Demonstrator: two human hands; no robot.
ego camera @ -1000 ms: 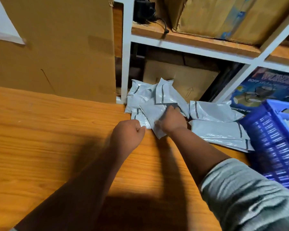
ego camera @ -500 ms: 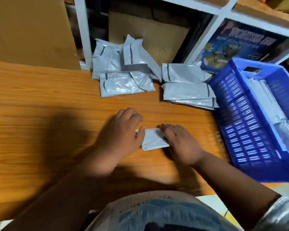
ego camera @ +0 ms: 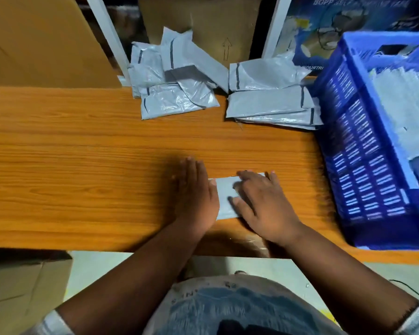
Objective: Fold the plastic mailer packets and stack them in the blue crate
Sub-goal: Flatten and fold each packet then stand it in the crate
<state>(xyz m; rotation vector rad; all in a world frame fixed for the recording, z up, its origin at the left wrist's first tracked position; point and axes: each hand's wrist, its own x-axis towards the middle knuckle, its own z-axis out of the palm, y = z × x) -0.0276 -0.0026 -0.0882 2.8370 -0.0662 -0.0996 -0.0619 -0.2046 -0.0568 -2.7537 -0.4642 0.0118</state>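
Near the middle of the frame, a small grey packet (ego camera: 224, 198) lies flat on the wooden bench (ego camera: 82, 165), close to its front edge. The left hand (ego camera: 195, 194) lies flat with straight fingers at the packet's left end. Its thumb touches the top left corner. The right hand (ego camera: 261, 204) lies flat too, with its fingers spread out, and it presses down on the right part of the packet. Neither hand curls around anything. The left hand looks a bit blurry.

At the right of the frame stands the blue crate (ego camera: 363, 165), on the bench. Pale folded packets (ego camera: 406, 105) lie inside it.

At the top middle there is a messy pile (ego camera: 174, 93) of grey packets with dark stripes. Just to its right is a flatter stack (ego camera: 271, 105), which touches the crate's side. Both are well apart from the hands.

Behind the piles stand white posts (ego camera: 107, 37) of a shelf. A big brown box (ego camera: 41, 39) fills the upper left. Another brown box (ego camera: 211, 25), with an arrow on it, stands behind the messy pile. A blue printed box (ego camera: 324, 27) is at the upper right.
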